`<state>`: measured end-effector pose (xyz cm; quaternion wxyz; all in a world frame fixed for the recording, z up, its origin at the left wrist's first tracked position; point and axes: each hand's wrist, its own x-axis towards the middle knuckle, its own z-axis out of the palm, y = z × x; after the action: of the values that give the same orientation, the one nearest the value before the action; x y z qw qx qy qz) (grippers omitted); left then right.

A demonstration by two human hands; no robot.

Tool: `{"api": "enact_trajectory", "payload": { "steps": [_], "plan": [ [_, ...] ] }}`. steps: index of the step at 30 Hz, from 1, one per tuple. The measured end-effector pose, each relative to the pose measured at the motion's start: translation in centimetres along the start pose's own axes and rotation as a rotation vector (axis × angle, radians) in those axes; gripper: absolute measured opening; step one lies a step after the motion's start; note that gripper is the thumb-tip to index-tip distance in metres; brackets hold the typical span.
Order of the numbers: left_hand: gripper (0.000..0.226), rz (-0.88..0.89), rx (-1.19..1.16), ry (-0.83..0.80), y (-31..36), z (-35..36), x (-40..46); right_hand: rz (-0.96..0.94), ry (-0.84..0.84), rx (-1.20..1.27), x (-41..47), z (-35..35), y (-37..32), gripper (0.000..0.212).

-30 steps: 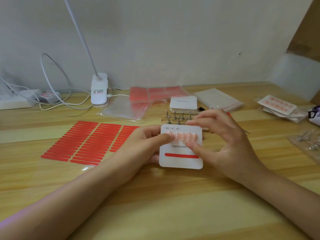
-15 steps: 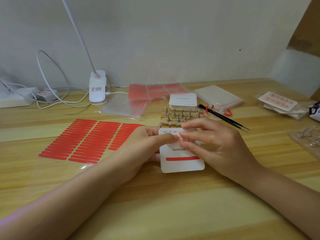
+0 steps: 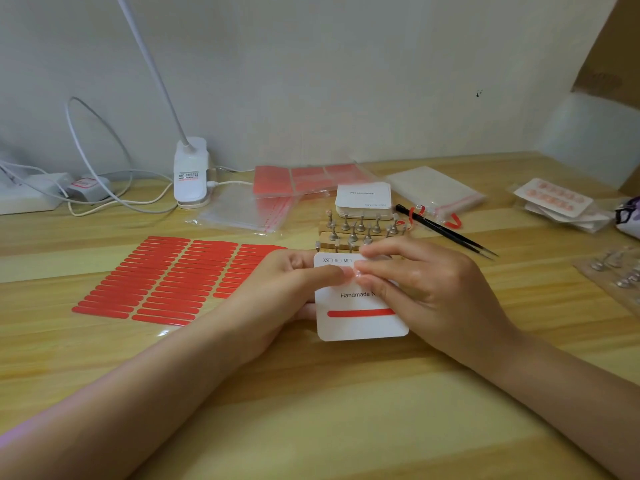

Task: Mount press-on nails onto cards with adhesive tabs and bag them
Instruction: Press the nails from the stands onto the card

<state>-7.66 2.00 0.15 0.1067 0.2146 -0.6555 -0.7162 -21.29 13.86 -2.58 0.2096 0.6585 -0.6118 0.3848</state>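
Observation:
A white card [image 3: 360,325] printed "Handmade" lies on the wooden table, with a red adhesive strip [image 3: 360,312] across its lower part. My left hand [image 3: 287,289] holds the card's left edge, thumb on top and fingers beneath. My right hand [image 3: 426,285] covers the card's upper right, its fingertips pressing on the row of pale pink press-on nails [image 3: 354,274], which is mostly hidden. Behind the card stands a wooden block of metal nail stands [image 3: 360,230]. A sheet of red adhesive tabs [image 3: 169,278] lies to the left.
A stack of blank cards [image 3: 363,199], clear zip bags [image 3: 249,209], more zip bags [image 3: 436,192] and black tweezers [image 3: 446,232] lie behind. Finished bagged cards [image 3: 554,200] sit far right. A white lamp base [image 3: 190,174] and cables [image 3: 97,161] stand at the back left.
My right hand has slid left along the nail row, from the card's right side to meet my left thumb. The row of nails seen earlier is now covered.

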Motion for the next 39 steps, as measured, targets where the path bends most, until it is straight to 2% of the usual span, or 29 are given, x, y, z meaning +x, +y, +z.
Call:
{"api": "enact_trajectory", "payload": {
  "steps": [5,12,22,39],
  "plan": [
    [0.021,0.002,0.029,-0.003,-0.11,0.07,0.00,0.056,0.027,0.050,0.11,0.06,-0.04,0.022],
    [0.025,0.009,0.005,-0.011,-0.08,-0.01,0.02,0.030,0.045,0.074,-0.03,0.12,0.03,0.020],
    [0.016,0.001,0.001,-0.016,-0.21,-0.18,0.14,0.062,0.022,0.129,-0.07,0.08,0.01,0.015],
    [0.009,-0.012,0.043,0.001,-0.31,-0.15,0.37,0.314,-0.087,0.234,0.50,-0.36,-0.66,0.016]
  ]
}}
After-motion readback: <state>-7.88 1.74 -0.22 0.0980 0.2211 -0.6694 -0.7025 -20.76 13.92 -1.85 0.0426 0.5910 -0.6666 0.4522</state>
